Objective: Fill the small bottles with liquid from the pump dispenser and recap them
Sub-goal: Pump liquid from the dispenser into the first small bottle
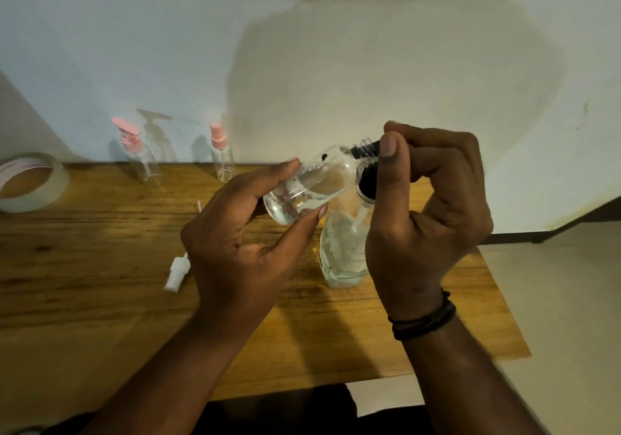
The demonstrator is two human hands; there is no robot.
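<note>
Bottle (pixel 312 184), small, clear and likely light and slick, is lying tilted in your left hand (pixel 242 233), gripped around its base. Your right hand (pixel 426 199) is pinching the black pump nozzle (pixel 368 152) at its neck; keep gripping the body.

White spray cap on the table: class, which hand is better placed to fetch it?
Left. The white spray cap lies beside the left hand; the right hand is farther off, on the pump dispenser.
</note>
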